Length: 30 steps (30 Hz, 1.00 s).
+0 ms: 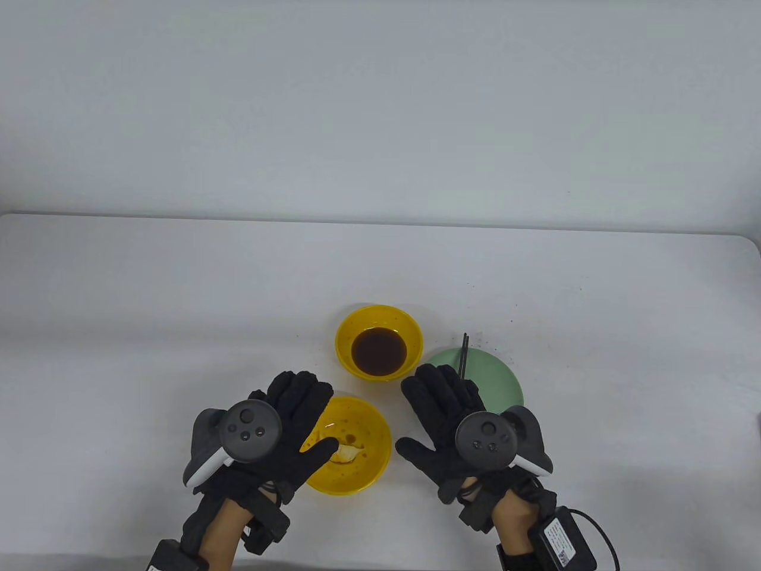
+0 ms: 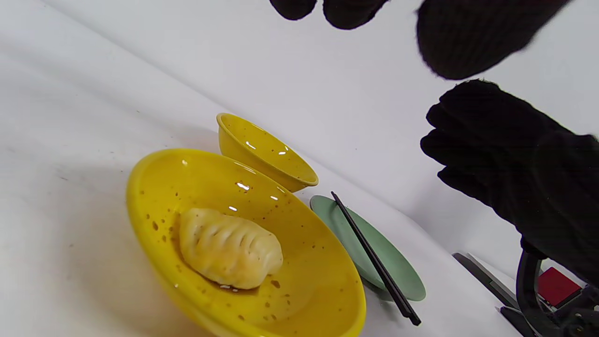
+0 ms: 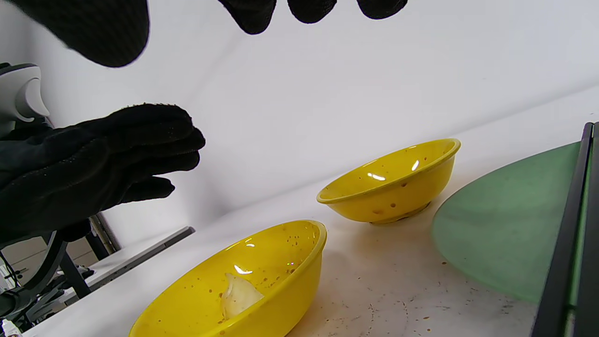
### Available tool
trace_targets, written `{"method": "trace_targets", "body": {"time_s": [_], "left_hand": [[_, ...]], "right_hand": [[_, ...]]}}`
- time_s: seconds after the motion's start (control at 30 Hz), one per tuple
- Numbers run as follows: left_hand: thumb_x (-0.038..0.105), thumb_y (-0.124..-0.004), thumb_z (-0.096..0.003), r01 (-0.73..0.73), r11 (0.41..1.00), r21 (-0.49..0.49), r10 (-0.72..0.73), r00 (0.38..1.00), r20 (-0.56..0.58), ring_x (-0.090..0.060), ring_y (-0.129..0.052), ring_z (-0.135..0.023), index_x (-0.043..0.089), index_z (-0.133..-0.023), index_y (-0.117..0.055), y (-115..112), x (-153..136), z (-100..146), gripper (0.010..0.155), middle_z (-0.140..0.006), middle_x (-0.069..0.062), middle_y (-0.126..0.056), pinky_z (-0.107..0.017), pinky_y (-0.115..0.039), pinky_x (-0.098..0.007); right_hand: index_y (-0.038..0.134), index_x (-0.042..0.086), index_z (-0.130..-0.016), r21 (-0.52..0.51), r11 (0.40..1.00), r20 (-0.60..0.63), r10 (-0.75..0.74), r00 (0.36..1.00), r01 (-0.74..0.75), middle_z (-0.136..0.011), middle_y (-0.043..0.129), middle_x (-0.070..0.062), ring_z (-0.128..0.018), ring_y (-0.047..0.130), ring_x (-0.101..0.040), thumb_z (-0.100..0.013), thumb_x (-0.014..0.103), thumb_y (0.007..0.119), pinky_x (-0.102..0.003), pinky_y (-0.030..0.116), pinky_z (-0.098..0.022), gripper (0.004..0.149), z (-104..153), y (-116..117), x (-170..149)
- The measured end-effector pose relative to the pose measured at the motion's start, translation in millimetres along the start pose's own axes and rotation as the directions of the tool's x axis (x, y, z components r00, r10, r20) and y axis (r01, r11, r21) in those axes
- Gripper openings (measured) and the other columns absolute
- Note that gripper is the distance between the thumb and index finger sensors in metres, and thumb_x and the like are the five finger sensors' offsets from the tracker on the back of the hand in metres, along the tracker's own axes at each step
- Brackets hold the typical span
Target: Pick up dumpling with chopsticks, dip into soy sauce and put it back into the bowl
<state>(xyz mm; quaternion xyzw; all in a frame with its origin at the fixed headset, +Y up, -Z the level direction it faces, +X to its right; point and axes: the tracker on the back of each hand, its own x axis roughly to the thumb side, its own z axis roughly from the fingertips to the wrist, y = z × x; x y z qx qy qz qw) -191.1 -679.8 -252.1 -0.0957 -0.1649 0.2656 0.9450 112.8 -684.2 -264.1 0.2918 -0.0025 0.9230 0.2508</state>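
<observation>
Left hand (image 1: 279, 428), right hand (image 1: 452, 428): both flat, fingers straight, empty.

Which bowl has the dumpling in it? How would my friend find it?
Start at the green plate holding black chopsticks. Two yellow bowls sit left of it. The nearer bowl holds one pale dumpling; the farther bowl holds dark soy sauce.

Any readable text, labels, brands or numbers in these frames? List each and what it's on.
Nothing can be read.
White label on the black box at the right wrist: printed lines and a QR-like code, too small to read.
Tracker on the left hand: buttons only, their markings too small to read.
Tracker on the right hand: same.
Both yellow bowls, the green plate and the chopsticks: no print visible.
</observation>
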Motion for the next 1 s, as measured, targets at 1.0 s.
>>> {"method": "trace_targets", "body": {"time_s": [1.0], "left_hand": [[0.066, -0.068, -0.0463, 0.02, 1.0, -0.01, -0.02, 1.0, -0.02, -0.033, -0.014, -0.12, 0.043, -0.115, -0.028, -0.9, -0.8, 0.0, 0.082, -0.125, 0.008, -0.02, -0.081, -0.015, -0.067]], "right_hand": [[0.034, 0.018, -0.111, 0.056, 0.998, -0.014, 0.022, 1.0, -0.021, -0.115, 0.022, -0.021, -0.104, 0.032, -0.051, -0.049, 0.058, 0.071, -0.072, 0.031, -0.067, 0.083, -3.8, 10.6, 2.2]]}}
